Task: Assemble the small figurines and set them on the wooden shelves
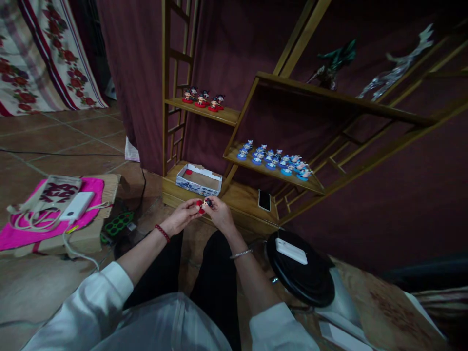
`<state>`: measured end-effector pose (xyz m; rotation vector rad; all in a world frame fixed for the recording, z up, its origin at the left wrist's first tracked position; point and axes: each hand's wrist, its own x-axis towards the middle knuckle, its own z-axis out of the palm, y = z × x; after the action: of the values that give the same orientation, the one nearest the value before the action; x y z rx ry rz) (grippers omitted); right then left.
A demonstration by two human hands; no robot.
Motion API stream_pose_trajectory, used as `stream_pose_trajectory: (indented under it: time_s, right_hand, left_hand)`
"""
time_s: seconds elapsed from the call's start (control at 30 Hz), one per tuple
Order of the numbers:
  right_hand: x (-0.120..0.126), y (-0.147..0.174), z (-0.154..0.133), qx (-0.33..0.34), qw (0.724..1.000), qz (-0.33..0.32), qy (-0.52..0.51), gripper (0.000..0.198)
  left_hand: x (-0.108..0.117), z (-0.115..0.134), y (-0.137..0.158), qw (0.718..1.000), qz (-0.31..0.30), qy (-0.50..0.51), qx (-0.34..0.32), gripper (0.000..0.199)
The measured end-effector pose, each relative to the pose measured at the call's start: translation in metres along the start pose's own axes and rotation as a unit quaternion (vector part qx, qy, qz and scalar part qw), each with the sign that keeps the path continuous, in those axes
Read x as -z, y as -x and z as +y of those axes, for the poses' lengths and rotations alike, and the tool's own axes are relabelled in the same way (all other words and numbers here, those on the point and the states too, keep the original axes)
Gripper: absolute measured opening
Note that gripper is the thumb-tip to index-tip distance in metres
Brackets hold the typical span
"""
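Observation:
Between both hands is a small figurine (205, 204) with a dark head and a red base. The fingers of my left hand (185, 214) pinch its red base, and my right hand (220, 214) grips it near the head. Just beyond the hands, an open white box (199, 180) with a blue pattern sits on the lowest shelf; a small red piece (188, 171) lies inside it. Several similar red-based figurines (201, 101) stand on the upper left shelf (230, 116). Blue-based figurines (271, 161) fill part of the middle shelf.
A black phone (264, 200) lies at the right of the bottom shelf. To my right is a round black stool seat (302, 268) carrying a white object (291, 250). A cardboard box (87, 229) with pink cloth, a white power bank (77, 205) and cables stands left.

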<state>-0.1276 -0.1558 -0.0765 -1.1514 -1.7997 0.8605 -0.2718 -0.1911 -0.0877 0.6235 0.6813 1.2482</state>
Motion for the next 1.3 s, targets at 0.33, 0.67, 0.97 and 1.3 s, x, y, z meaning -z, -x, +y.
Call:
stream_pose_trajectory:
  time_s: [0.33,0.67,0.97,1.3]
  right_hand:
    - [0.004,-0.007,0.005,-0.005,1.0,0.0,0.0,0.021]
    - [0.027,-0.009,0.003,-0.024,0.998,-0.042,-0.04,0.025]
    - [0.042,-0.012,-0.008,-0.023,0.993,-0.071,-0.094,0.024]
    - [0.048,-0.012,-0.016,-0.01,0.993,-0.078,-0.091,0.023]
  left_hand:
    - [-0.003,0.001,-0.005,1.0,-0.003,0.0,-0.002,0.022]
    - [-0.016,-0.001,-0.017,1.0,-0.022,0.008,0.008,0.021]
    - [-0.02,0.0,-0.019,0.998,-0.058,0.015,0.004,0.026]
    - [-0.029,0.001,-0.015,0.998,-0.059,0.023,-0.006,0.024]
